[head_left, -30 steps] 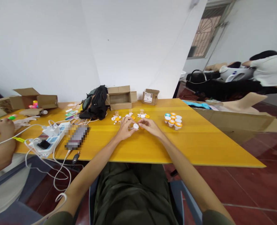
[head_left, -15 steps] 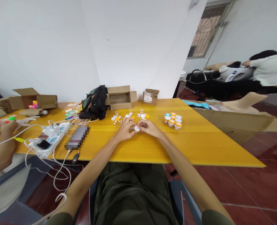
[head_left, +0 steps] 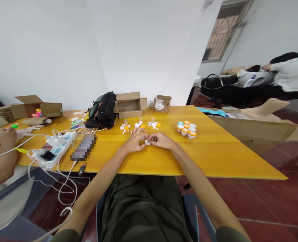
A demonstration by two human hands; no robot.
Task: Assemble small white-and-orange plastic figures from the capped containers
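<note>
A small white round plastic piece (head_left: 147, 143) is pinched between my two hands, just above the yellow table. My left hand (head_left: 135, 141) holds its left side with thumb and fingertips, the fingers arched forward. Closed on the other side is my right hand (head_left: 161, 140), thumb and forefinger at the piece. Beyond my fingers lie heaps of small white parts (head_left: 153, 125) with orange round lids (head_left: 159, 125) and clear little cups (head_left: 153, 119). Some white parts beside my left fingers are partly hidden. To the right stands a cluster of small lidded jars (head_left: 186, 127), capped in orange, white and teal.
On the left are a power strip (head_left: 55, 149) with tangled white cables, a blurred-out phone (head_left: 83, 148) and a black bag (head_left: 102, 111). Open cardboard boxes (head_left: 129, 109) stand along the wall. Another person's hands (head_left: 7, 136) work at the far left.
Both hands have lowered slightly toward me with the white piece, which has tilted a little. The person's hands at the far left have shifted.
</note>
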